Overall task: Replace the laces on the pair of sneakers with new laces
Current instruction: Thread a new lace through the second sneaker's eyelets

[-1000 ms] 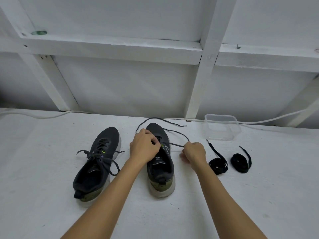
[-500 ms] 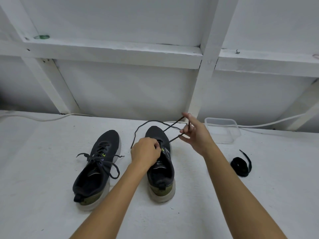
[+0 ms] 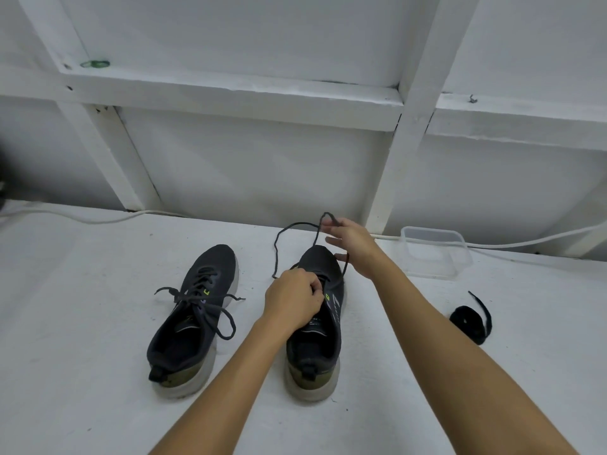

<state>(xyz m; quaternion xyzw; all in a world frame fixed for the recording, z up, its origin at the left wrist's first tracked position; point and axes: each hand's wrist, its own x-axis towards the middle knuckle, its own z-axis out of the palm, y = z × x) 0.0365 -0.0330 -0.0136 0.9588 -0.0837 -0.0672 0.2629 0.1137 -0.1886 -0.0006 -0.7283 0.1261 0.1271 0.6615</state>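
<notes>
**Unthreading the old lace from the right-hand sneaker**

Pinching at the eyelets, the left hand [image 3: 294,298] sits curled over the tongue area of the right-hand sneaker [image 3: 317,326], its fingertips closed on the lacing there. The right hand [image 3: 351,246] is raised beyond the shoe's toe, thumb and fingers nipping the dark old lace [image 3: 279,244]; the other fingers spread loosely. From that pinch the lace makes a small loop above the hand, one strand drops toward the shoe's eyelets, and another arcs out to the left and hangs down beside the toe.

Both sneakers stand on the white surface [image 3: 82,323], heels toward the camera, close together but apart. The left-hand sneaker [image 3: 193,316] is fully laced, its bow loose with ends trailing to each side.

To the right, well apart from the shoes, a coiled black new lace [image 3: 468,325] lies on the surface, one end sticking up and back. Behind it, near the wall, sits a clear plastic container [image 3: 435,252]. A white cable [image 3: 98,218] runs along the foot of the white-framed wall [image 3: 262,159].
</notes>
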